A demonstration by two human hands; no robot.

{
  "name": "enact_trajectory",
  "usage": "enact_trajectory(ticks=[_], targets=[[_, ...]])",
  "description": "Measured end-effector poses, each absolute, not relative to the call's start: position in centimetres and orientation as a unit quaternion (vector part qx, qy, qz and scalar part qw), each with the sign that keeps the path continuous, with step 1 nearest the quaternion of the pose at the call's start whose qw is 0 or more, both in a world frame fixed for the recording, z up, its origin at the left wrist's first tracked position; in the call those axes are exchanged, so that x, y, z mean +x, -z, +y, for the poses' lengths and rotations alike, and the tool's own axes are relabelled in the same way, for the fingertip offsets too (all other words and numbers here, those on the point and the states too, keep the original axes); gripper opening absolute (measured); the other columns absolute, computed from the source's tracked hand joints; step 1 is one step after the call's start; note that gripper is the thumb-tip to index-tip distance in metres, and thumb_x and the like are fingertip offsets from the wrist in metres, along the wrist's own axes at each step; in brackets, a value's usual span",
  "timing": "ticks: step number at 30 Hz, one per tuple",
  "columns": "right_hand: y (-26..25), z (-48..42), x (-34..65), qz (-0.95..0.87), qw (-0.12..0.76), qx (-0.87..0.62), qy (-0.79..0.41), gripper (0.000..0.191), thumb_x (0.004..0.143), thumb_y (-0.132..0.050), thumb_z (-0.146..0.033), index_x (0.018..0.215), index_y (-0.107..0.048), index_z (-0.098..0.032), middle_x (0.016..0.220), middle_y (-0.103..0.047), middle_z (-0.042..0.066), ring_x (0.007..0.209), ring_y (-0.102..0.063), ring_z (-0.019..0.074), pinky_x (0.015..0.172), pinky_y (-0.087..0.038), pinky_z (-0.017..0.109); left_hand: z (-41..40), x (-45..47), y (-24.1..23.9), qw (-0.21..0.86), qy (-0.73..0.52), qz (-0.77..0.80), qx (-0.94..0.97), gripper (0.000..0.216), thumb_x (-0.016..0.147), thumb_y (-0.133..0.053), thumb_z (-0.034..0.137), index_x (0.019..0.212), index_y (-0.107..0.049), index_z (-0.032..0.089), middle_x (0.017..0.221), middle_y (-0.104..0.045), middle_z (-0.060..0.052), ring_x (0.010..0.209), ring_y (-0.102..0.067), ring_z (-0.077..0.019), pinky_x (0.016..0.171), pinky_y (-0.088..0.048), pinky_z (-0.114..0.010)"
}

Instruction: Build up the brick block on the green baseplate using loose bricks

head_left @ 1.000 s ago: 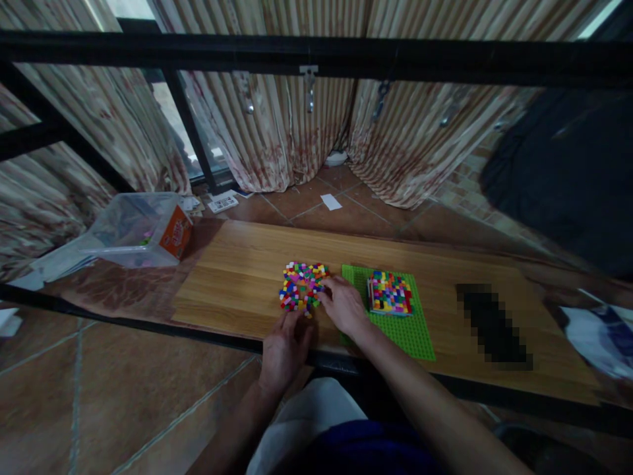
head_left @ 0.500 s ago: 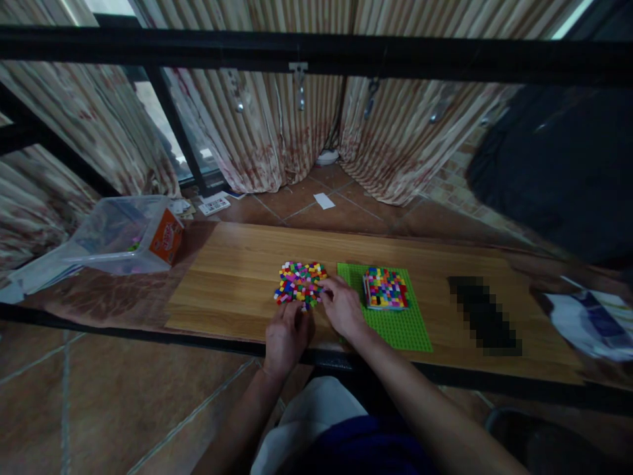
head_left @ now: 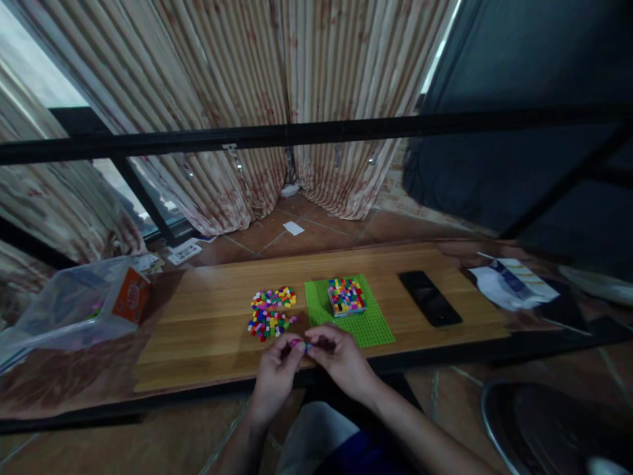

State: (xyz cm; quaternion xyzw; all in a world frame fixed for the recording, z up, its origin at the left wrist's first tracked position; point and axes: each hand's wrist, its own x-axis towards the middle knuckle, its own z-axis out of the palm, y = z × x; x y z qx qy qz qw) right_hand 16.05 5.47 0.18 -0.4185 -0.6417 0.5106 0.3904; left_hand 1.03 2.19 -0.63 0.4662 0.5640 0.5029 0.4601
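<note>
My left hand [head_left: 277,369] and my right hand [head_left: 341,359] meet near the front edge of the wooden board [head_left: 208,330], fingertips pinched together on a few small coloured bricks [head_left: 301,344]. Just beyond them lies a loose pile of many-coloured small bricks [head_left: 270,313]. To its right a green baseplate [head_left: 368,326] carries a square block of stacked coloured bricks [head_left: 346,295].
A black phone [head_left: 429,298] lies right of the baseplate, papers [head_left: 509,284] beyond it. At the left stands a clear plastic tub [head_left: 64,310] with an orange box [head_left: 129,298]. A black frame bar [head_left: 297,135] crosses above. Curtains hang behind.
Both hands have drawn back from the brick pile toward the board's front edge and now pinch a few bricks between them. The camera has tilted up and the pile looks more spread.
</note>
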Motion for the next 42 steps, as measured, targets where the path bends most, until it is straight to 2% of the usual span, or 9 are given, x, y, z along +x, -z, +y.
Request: enact_trajectory(ticks=[3,7,14,21,28,32,35,39,42], targets=[[-0.8,4.7,17.2,-0.646,0.329,-0.467,-0.506,0.016,0.078,-0.065,-0.021,0.092,-0.071,-0.02,0.085,-0.068,0.002,0.077,-0.062,0.0159,0.071,-0.045,0.027,1.5,2.1,0.6,0.477,-0.487,0.565,0.465,0.034,0.077,-0.066,0.051,0.076,-0.06,0.017,0.058,-0.05,0.004,0.052,-0.044,-0.0098,0.05,-0.038,-0.022],[-1.4,4.4,18.3,-0.643,0.275,-0.509,-0.502,0.007,0.078,-0.065,-0.022,0.078,-0.071,-0.018,0.066,-0.068,0.0,0.064,-0.06,0.0145,0.059,-0.039,0.025,1.3,3.1,0.9,0.499,-0.46,0.564,0.47,0.04,0.076,-0.065,0.056,0.076,-0.06,0.017,0.059,-0.049,0.003,0.055,-0.045,-0.0104,0.052,-0.038,-0.022],[-0.4,4.7,19.6,-0.609,0.292,-0.531,-0.511,0.008,0.071,-0.072,-0.024,0.068,-0.069,-0.017,0.062,-0.067,-0.001,0.059,-0.056,0.0117,0.055,-0.035,0.022,2.8,4.1,1.9,0.55,-0.414,0.554,0.468,0.052,0.07,-0.064,0.068,0.074,-0.058,0.017,0.05,-0.043,0.006,0.048,-0.039,-0.0089,0.049,-0.032,-0.022],[0.0,5.3,21.1,-0.529,0.334,-0.495,-0.603,0.026,0.069,-0.076,-0.04,0.064,-0.064,-0.018,0.056,-0.063,-0.002,0.052,-0.055,0.011,0.052,-0.039,0.023,3.7,5.6,1.8,0.557,-0.399,0.544,0.484,0.046,0.077,-0.06,0.063,0.07,-0.054,0.018,0.048,-0.044,0.005,0.048,-0.038,-0.0089,0.051,-0.031,-0.023],[-0.3,6.1,21.7,-0.437,0.398,-0.43,-0.682,0.035,0.062,-0.081,-0.049,0.068,-0.067,-0.018,0.059,-0.064,-0.002,0.054,-0.056,0.0111,0.056,-0.046,0.025,5.0,7.0,2.1,0.611,-0.456,0.502,0.409,0.045,0.078,-0.061,0.061,0.079,-0.055,0.017,0.054,-0.043,0.006,0.05,-0.039,-0.0083,0.053,-0.033,-0.022],[-0.4,8.1,22.7,-0.415,0.471,-0.435,-0.646,0.031,0.066,-0.079,-0.047,0.076,-0.069,-0.019,0.065,-0.065,-0.002,0.059,-0.058,0.0109,0.061,-0.048,0.026,6.2,6.4,1.6,0.533,-0.491,0.541,0.426,0.04,0.082,-0.06,0.056,0.072,-0.053,0.018,0.058,-0.046,0.004,0.055,-0.041,-0.0091,0.055,-0.035,-0.022],[-0.1,10.9,23.7,-0.437,0.509,-0.446,-0.592,0.03,0.066,-0.079,-0.043,0.084,-0.069,-0.02,0.065,-0.064,-0.003,0.059,-0.058,0.012,0.059,-0.046,0.026,6.7,5.3,1.9,0.456,-0.478,0.581,0.475,0.036,0.084,-0.058,0.051,0.07,-0.053,0.018,0.057,-0.045,0.004,0.056,-0.042,-0.0102,0.055,-0.036,-0.022],[0.4,14.8,24.6,-0.5,0.524,-0.469,-0.505,0.022,0.071,-0.073,-0.037,0.083,-0.068,-0.019,0.074,-0.068,0.0,0.067,-0.061,0.0137,0.067,-0.048,0.029,6.5,4.1,3.4,0.403,-0.463,0.608,0.504,0.032,0.085,-0.056,0.049,0.073,-0.056,0.018,0.056,-0.043,0.005,0.053,-0.042,-0.0111,0.052,-0.035,-0.023],[0.2,17.2,24.7,-0.57,0.487,-0.488,-0.448,0.014,0.076,-0.066,-0.032,0.081,-0.069,-0.02,0.08,-0.071,0.001,0.074,-0.063,0.0153,0.073,-0.049,0.03,6.2,3.9,4.3,0.393,-0.45,0.615,0.515,0.029,0.084,-0.057,0.046,0.077,-0.059,0.019,0.058,-0.047,0.004,0.054,-0.044,-0.0117,0.053,-0.036,-0.023]])
